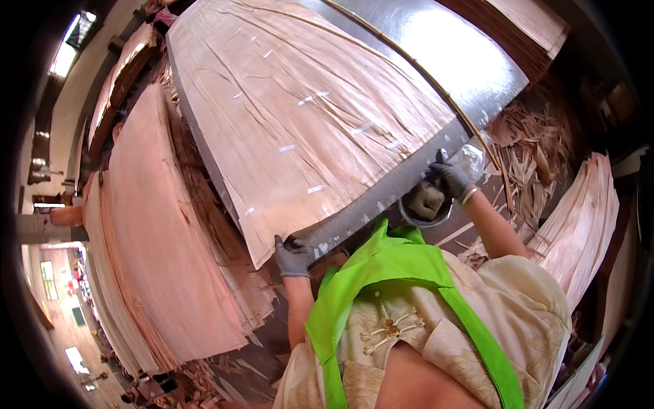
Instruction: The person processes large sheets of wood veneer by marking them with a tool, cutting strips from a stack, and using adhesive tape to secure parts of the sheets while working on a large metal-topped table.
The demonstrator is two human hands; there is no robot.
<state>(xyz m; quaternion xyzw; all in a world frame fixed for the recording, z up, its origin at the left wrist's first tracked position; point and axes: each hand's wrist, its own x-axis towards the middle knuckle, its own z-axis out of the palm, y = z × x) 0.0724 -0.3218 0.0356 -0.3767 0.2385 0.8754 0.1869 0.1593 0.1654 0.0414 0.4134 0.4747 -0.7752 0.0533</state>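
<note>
A large, pale, wrinkled wood veneer sheet with short strips of white tape lies on a grey metal-topped table. My left hand, in a grey glove, is at the table's near edge by the sheet's near left corner. Its fingers are apart, touching the sheet's edge. My right hand, also gloved, reaches to the near right edge of the table, fingers spread, with nothing visible in them. Just below it hangs or stands a round bucket with a greenish-grey lump inside. Clear plastic sits beside that hand.
A long thin wooden strip curves across the tabletop and past its near right edge. Tall veneer stacks stand at the left, with another veneer bundle at the right. Torn veneer scraps litter the floor right of the table.
</note>
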